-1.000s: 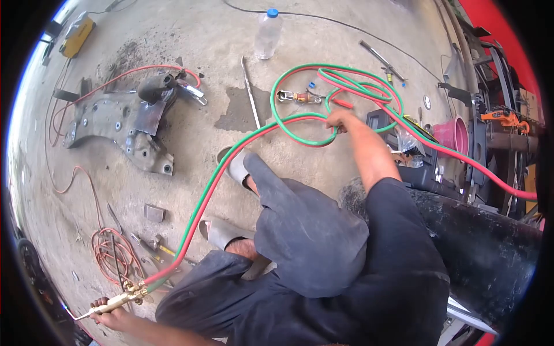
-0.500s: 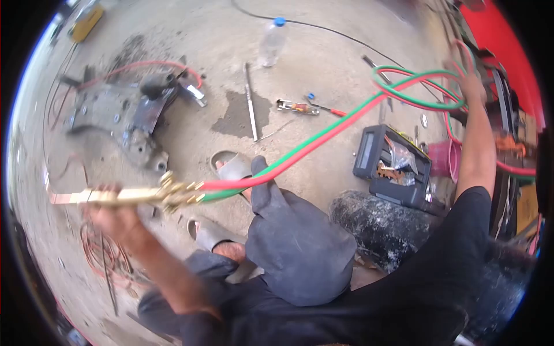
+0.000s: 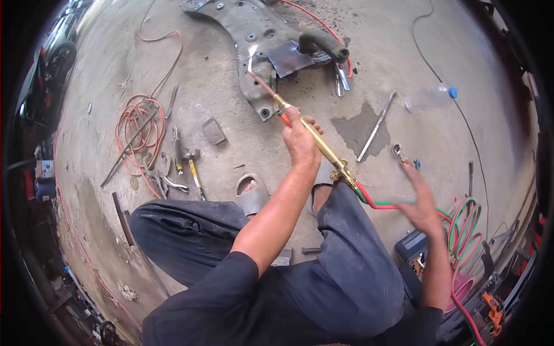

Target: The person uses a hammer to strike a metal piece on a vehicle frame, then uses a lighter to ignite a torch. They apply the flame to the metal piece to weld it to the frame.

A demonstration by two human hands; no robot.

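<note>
My left hand (image 3: pixel 303 138) is wrapped around the brass body of a gas torch (image 3: pixel 328 151). The torch's thin bent tip points away from me, over a large grey metal car part (image 3: pixel 262 34), with a bright spot at its end. Paired red and green hoses (image 3: pixel 375 205) run from the torch's valves past my right knee. My right hand (image 3: pixel 424 205), partly blurred, hovers over these hoses with its fingers stretched forward. Its fingertips are right at the handle of a small tool with a shiny ring-like head (image 3: pixel 398 151) on the floor.
A metal rod (image 3: pixel 376 127) and a plastic bottle (image 3: pixel 430 99) lie ahead on the right. To the left are a coiled orange cable (image 3: pixel 138 132), a hammer (image 3: pixel 195 173) and pliers (image 3: pixel 173 183). Coiled hose (image 3: pixel 466 228) rests beside a dark toolbox (image 3: pixel 412 245).
My left hand has brought the torch from the far left to over the metal part. My right hand has let go of the hose coil and moved inward. The view has turned left.
</note>
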